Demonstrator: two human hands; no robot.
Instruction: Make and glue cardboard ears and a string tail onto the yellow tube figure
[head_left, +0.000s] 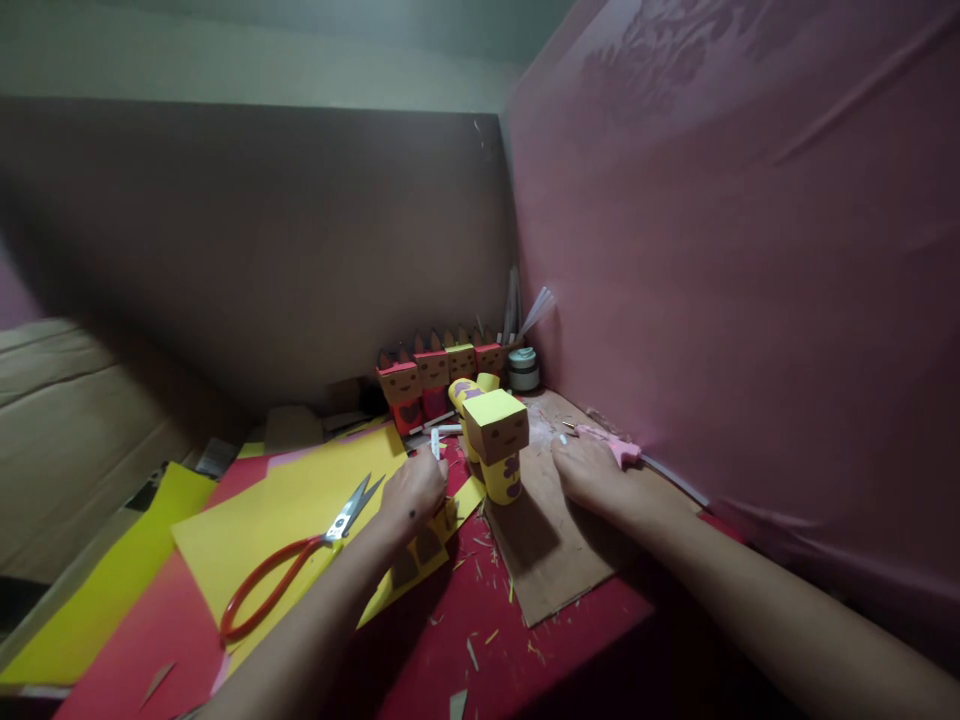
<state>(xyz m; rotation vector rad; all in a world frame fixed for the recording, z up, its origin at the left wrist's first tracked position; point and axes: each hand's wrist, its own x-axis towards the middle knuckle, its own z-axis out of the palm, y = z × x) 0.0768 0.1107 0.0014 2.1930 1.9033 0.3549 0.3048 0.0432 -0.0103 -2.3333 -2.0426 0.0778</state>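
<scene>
My left hand (420, 480) is closed above the yellow paper strips, with a slim white pen-like stick (435, 443) poking up from its fingers. My right hand (589, 474) is curled over the brown cardboard piece (559, 560); a small white bit shows at its fingertips, too small to name. Between the hands a paper figure (504, 450) stands upright on the cardboard. It has a boxy head with a yellow top and drawn face, and a yellow roll body with purple shapes. Neither hand touches it. Beside my right hand lies a pink glue gun (626, 450), partly hidden.
Orange-handled scissors (296, 560) lie on yellow sheets (300, 490) at left. Several red-bodied box figures (431, 375) stand at the back near a lidded jar (523, 370) and white sticks (536, 310). Paper scraps litter the red surface (480, 600). A pink wall (750, 250) bounds the right.
</scene>
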